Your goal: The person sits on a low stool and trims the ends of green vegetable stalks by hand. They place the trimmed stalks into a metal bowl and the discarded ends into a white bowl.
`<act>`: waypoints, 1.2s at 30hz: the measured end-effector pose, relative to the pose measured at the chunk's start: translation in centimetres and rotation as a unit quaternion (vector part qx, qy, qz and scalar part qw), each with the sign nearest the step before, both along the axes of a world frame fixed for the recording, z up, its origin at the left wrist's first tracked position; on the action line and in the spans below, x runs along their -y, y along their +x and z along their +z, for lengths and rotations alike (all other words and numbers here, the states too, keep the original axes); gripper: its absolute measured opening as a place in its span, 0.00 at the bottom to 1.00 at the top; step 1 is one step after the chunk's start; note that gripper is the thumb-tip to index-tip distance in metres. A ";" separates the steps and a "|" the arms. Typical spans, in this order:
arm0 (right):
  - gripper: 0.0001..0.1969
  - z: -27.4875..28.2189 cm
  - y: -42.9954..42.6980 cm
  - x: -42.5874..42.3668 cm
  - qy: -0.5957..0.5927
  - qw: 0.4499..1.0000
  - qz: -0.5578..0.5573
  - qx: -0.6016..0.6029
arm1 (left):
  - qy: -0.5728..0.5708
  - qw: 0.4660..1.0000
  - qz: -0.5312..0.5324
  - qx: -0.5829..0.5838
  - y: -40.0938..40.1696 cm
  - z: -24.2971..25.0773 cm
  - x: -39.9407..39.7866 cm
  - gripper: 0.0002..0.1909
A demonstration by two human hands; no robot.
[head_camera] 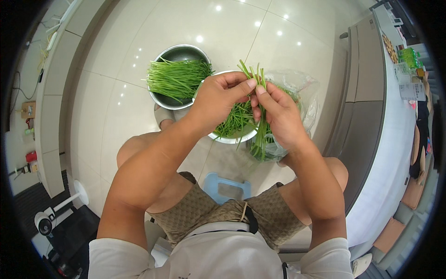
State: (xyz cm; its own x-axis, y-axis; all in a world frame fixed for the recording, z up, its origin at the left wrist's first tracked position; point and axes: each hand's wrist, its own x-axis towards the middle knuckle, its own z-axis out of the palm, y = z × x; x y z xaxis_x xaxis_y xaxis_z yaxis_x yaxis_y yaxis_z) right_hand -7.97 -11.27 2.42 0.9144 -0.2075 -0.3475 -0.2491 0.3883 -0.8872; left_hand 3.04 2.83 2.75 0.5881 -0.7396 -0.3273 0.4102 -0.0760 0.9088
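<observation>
My right hand (278, 108) holds a small bunch of long green chives (260, 132), their pale ends up and leaf tips hanging down. The fingertips of my left hand (223, 97) pinch at the upper stalks, touching my right thumb. Below my hands is a white-rimmed basin (231, 140) with loose green stalks and leaves inside. A steel bowl (152, 91) at the left carries a neatly aligned heap of chives (179, 78). To the right, partly behind my right hand, lies a clear plastic bag (306, 87) with more greens in it.
A light blue plastic stool (210, 188) stands on the tiled floor (115, 55) between my legs. Long cabinets (52, 115) run along the left. At the right is a table or counter (386, 146) with a pale cover and several items. Beyond it, another person (422, 139) is partly visible.
</observation>
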 end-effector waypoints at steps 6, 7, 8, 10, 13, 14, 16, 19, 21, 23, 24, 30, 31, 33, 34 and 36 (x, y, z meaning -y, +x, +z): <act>0.13 0.6 0.4 -0.8 -0.063 0.995 -0.064 -0.032 | 0.037 0.999 0.020 0.032 0.1 0.6 -0.2 0.14; 0.13 0.6 0.4 -0.9 -0.053 0.995 -0.075 -0.025 | 0.039 0.998 0.024 0.036 0.2 0.7 -0.3 0.15; 0.13 0.5 0.4 -0.9 -0.055 0.996 -0.072 -0.023 | 0.032 0.998 0.033 0.039 0.2 0.6 -0.3 0.15; 0.12 0.3 0.4 -0.9 -0.061 0.996 -0.065 -0.019 | 0.018 0.997 0.052 0.045 0.3 0.4 -0.3 0.15; 0.13 0.6 0.4 -1.3 -0.052 0.996 -0.058 -0.040 | 0.009 0.998 0.044 0.054 0.6 -0.1 -0.3 0.16; 0.13 0.3 0.4 -1.3 -0.074 0.993 -0.078 -0.041 | 0.010 0.997 0.046 0.052 0.7 -0.1 -0.3 0.16; 0.13 -0.7 0.3 -1.3 -0.119 0.985 -0.120 -0.043 | 0.013 0.998 0.050 0.047 0.7 0.0 -0.1 0.16; 0.13 -1.0 0.3 -0.4 -0.167 0.971 -0.164 -0.035 | -0.011 0.999 0.047 -0.012 0.7 0.5 -0.1 0.15; 0.12 -1.2 0.1 0.4 -0.264 0.951 -0.151 -0.061 | -0.006 0.999 0.032 -0.018 0.4 0.6 0.0 0.16; 0.12 -0.8 0.0 0.5 -0.292 0.943 -0.155 -0.044 | 0.006 1.000 0.012 -0.014 0.0 0.8 0.2 0.16; 0.13 0.1 0.4 -0.1 -0.271 0.948 -0.167 -0.014 | 0.017 1.000 0.001 -0.007 -0.3 0.9 0.2 0.16; 0.14 0.7 0.9 0.2 -0.202 0.963 -0.177 -0.007 | 0.058 0.997 -0.042 0.029 -0.3 0.2 -0.2 0.15; 0.14 0.5 1.0 0.4 -0.202 0.959 -0.197 -0.008 | 0.057 0.998 -0.029 0.014 -0.3 0.5 -0.1 0.15; 0.14 1.4 0.8 1.5 -0.240 0.938 -0.248 -0.028 | 0.067 0.998 0.016 0.001 -0.2 0.5 -0.2 0.15; 0.15 1.7 0.8 2.1 -0.258 0.926 -0.272 -0.038 | 0.079 0.996 0.048 0.003 0.1 0.2 -0.2 0.15; 0.15 1.7 0.9 3.1 -0.261 0.912 -0.314 -0.036 | 0.129 0.983 0.125 0.037 0.7 -0.4 -0.5 0.14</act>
State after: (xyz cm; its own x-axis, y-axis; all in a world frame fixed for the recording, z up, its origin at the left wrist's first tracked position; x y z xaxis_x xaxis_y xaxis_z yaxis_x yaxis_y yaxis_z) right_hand -7.04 -14.41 4.16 0.5365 -0.8372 -0.1060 -0.1889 0.0033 -0.9820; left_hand 3.72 3.31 2.37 0.7703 -0.4664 -0.4348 0.3792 -0.2132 0.9004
